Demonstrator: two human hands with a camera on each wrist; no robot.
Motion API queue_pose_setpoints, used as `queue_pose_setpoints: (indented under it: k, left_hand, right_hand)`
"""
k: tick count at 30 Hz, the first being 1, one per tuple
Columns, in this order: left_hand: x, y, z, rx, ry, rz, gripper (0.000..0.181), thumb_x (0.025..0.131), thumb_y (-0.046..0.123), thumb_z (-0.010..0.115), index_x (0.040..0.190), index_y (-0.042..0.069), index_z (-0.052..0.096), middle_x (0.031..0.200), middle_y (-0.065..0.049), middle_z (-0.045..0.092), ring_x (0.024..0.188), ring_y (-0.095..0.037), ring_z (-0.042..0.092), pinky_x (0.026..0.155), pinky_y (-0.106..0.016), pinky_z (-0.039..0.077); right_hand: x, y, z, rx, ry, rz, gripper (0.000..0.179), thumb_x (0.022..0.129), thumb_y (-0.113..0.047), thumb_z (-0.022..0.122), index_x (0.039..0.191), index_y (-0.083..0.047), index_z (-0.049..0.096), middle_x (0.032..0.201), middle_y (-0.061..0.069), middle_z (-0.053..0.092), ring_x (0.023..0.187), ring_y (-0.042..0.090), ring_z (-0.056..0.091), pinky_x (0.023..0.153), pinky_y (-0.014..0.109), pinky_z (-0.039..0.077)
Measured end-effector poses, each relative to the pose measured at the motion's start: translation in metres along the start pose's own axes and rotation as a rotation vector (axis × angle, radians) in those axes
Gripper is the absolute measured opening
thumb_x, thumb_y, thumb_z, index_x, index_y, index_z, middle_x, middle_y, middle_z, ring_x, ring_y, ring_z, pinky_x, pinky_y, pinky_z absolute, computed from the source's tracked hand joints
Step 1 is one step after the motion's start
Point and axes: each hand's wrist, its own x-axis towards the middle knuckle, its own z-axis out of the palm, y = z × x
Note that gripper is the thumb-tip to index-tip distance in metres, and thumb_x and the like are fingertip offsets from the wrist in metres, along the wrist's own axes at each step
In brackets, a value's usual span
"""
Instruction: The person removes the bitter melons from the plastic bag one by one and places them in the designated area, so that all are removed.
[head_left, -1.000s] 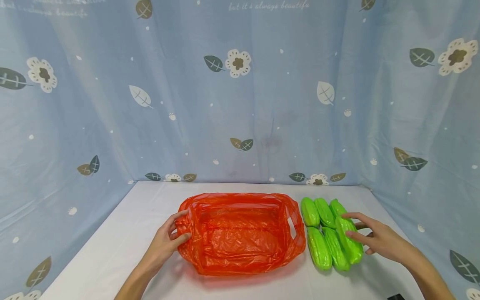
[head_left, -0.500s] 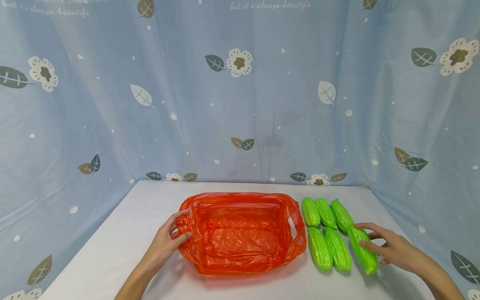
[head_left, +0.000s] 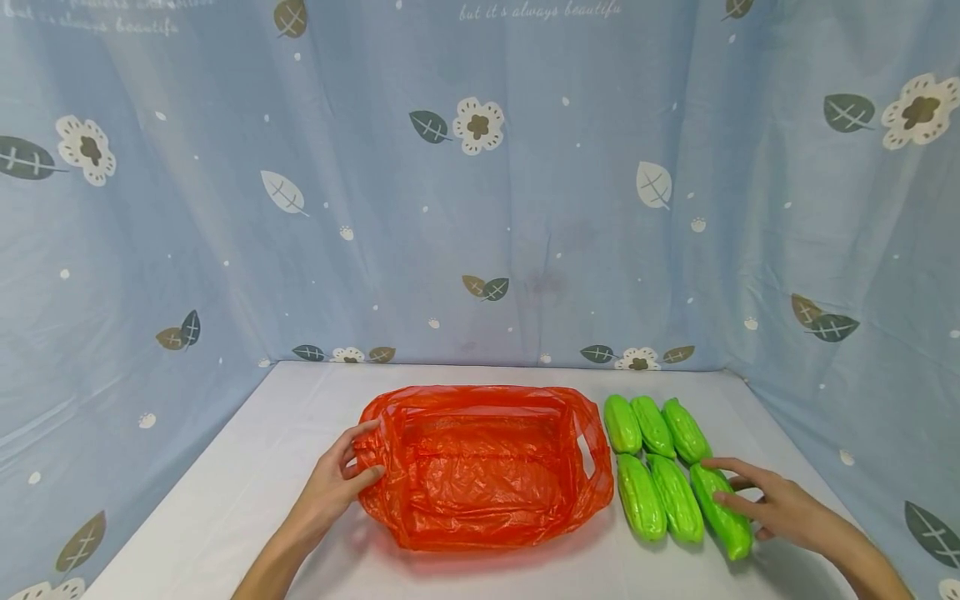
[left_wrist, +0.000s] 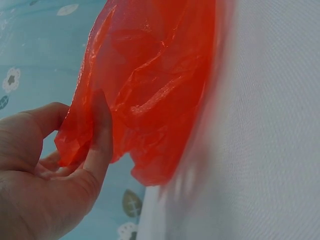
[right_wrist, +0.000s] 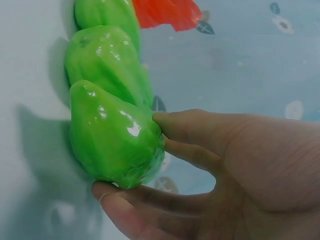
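Observation:
A red plastic bag (head_left: 487,479) lies spread open on the table, its mouth facing up. At its left end, my left hand (head_left: 337,469) pinches the bag's edge; the left wrist view shows the thin film (left_wrist: 150,85) between thumb and fingers. On the right, my right hand (head_left: 772,504) holds a glossy green gourd-like vegetable (head_left: 718,508), long and ridged, with thumb on one side and fingers on the other. That vegetable sits at the near right end of two rows of similar green vegetables (head_left: 637,496). Its rounded end (right_wrist: 117,135) faces the right wrist camera.
The rows of green vegetables (head_left: 652,425) stand close beside the bag's right handle (head_left: 588,454). White cloth (head_left: 180,500) covers the table. A blue curtain (head_left: 480,208) with leaf and flower prints hangs behind and along both sides.
My right hand has shifted the near right green vegetable away from over the others, rightward, then slightly back left into the near row. The left hand and bag have stayed put.

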Motion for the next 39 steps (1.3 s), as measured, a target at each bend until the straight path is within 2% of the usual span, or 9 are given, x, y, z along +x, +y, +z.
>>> queue_pose_setpoints:
  k: [8,14,32,36,39]
  left_hand:
    - [-0.0007,0.0018,-0.0007,-0.004,-0.002,-0.001,0.064,0.081,0.011,0.065,0.136,0.023,0.035,0.135,-0.013,0.044,0.11,-0.028,0.055,0.077,-0.03,0.055]
    - [-0.0015,0.0034,-0.0011,-0.015,-0.007,-0.004,0.064,0.081,0.013,0.066,0.136,0.024,0.034,0.136,-0.012,0.042,0.11,-0.028,0.055,0.077,-0.031,0.055]
    - [-0.0002,0.0028,0.0,-0.012,-0.009,-0.002,0.064,0.082,0.013,0.066,0.136,0.023,0.034,0.137,-0.012,0.041,0.112,-0.028,0.054,0.078,-0.03,0.055]
    - [0.0004,0.0028,0.0009,0.01,0.007,-0.009,0.062,0.082,0.014,0.065,0.135,0.025,0.035,0.137,-0.01,0.042,0.11,-0.027,0.055,0.077,-0.029,0.055]
    - [0.0003,0.0022,0.0023,0.068,0.026,-0.006,0.063,0.081,0.017,0.066,0.135,0.026,0.036,0.136,-0.011,0.043,0.11,-0.027,0.054,0.076,-0.026,0.054]
  right_hand:
    - [0.0001,-0.0005,0.0053,-0.004,0.002,-0.028,0.061,0.088,-0.037,0.054,0.138,-0.009,0.033,0.123,0.039,0.041,0.087,0.029,0.061,0.051,0.034,0.05]
    - [0.0005,0.0007,0.0073,-0.011,0.013,-0.019,0.062,0.088,-0.038,0.054,0.139,-0.01,0.032,0.121,0.038,0.044,0.081,0.023,0.061,0.049,0.033,0.049]
    - [-0.0018,0.0025,0.0055,-0.022,0.028,0.043,0.067,0.086,-0.041,0.055,0.141,-0.014,0.028,0.12,0.033,0.049,0.08,0.021,0.061,0.051,0.033,0.049]
    - [-0.0024,0.0019,0.0054,-0.027,0.028,0.045,0.068,0.086,-0.042,0.055,0.142,-0.014,0.027,0.121,0.033,0.048,0.081,0.022,0.062,0.052,0.032,0.05]
    - [-0.002,0.0006,0.0047,-0.033,0.028,0.051,0.068,0.086,-0.043,0.054,0.142,-0.015,0.026,0.121,0.034,0.047,0.083,0.024,0.063,0.053,0.032,0.05]
